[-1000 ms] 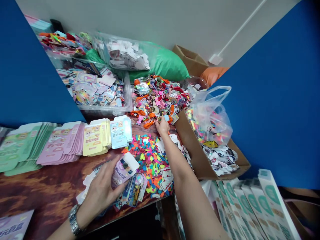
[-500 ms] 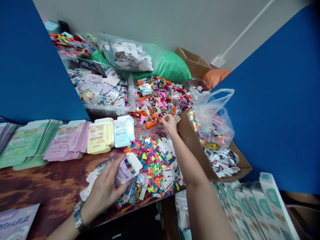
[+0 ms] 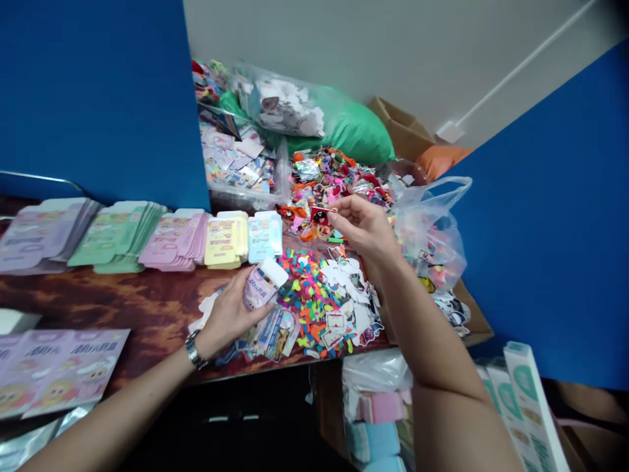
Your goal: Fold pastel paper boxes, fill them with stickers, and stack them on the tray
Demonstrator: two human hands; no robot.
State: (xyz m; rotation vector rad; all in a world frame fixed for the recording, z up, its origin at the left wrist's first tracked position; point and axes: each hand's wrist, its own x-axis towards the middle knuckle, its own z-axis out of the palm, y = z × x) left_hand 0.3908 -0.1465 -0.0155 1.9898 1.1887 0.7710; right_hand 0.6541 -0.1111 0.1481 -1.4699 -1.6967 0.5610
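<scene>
A small purple printed box [image 3: 262, 284] with its white end flap raised is gripped by my left hand [image 3: 228, 316], over the front part of the table. My right hand [image 3: 364, 226] is closed, pinching a small flat red trinket [image 3: 320, 216] with a black figure on it. It is held above a pile of mixed trinkets [image 3: 334, 187]. Between the hands lies a heap of bright colourful small pieces [image 3: 307, 295], with white die-cut stickers [image 3: 351, 295] to its right. Shiny printed cards [image 3: 275, 334] lie beneath my left hand.
Stacks of purple boxes [image 3: 42, 233], green boxes [image 3: 111, 233], pink boxes [image 3: 171, 239], yellow boxes [image 3: 223, 239] and blue boxes [image 3: 264, 236] line the left. Behind are a clear bin [image 3: 282, 174] of cards and a green sack [image 3: 363, 124]. A plastic bag [image 3: 437, 226] stands right.
My right hand has come away from the trinket pile, lifting the red trinket. My left hand still holds the purple box. The view has shifted left, showing more of the purple boxes.
</scene>
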